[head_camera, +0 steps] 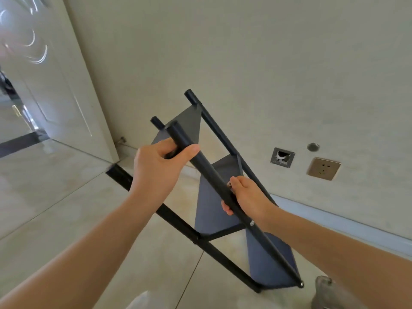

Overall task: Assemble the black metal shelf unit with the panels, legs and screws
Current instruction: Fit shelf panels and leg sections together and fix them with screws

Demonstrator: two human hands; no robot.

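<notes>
Shelf unit (219, 204) tilted near wall (267, 63)

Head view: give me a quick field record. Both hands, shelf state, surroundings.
left hand: left hand grips the upper end of the nearest black round metal leg
right hand: right hand grips the same leg lower down, just above a silver screw head
shelf: black metal shelf unit, tilted, three dark panels fixed between the legs
support: its lower end is down by the beige tiled floor; contact cannot be told
background: pale wall with a bronze-coloured socket plate; white door at left
</notes>
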